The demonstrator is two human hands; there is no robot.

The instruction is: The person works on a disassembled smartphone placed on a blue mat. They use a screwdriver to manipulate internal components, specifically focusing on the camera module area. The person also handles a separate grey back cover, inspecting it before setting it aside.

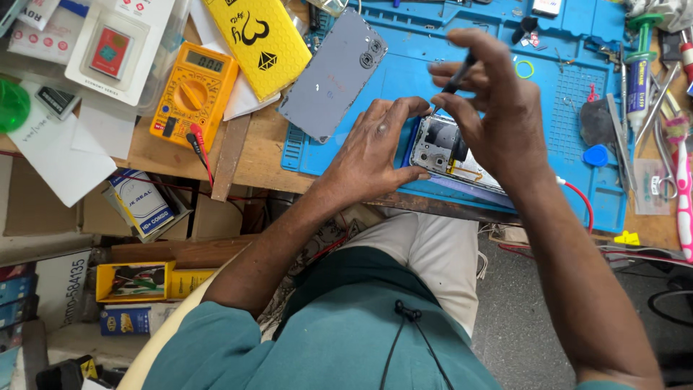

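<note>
You wear a teal top with long sleeves pushed up past your elbows, so both forearms run bare down to your hands. A thin black drawstring hangs down the front of the top, knotted near its upper end, well back from your left hand [375,148] and right hand [491,115]. Below it you wear light beige trousers, creased over the thighs. Neither hand carries rings or a watch.

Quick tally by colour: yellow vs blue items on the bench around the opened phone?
Yellow: 3 - multimeter, phone case, small wedge
Blue: 2 - work mat, pick
Total: 5
</note>
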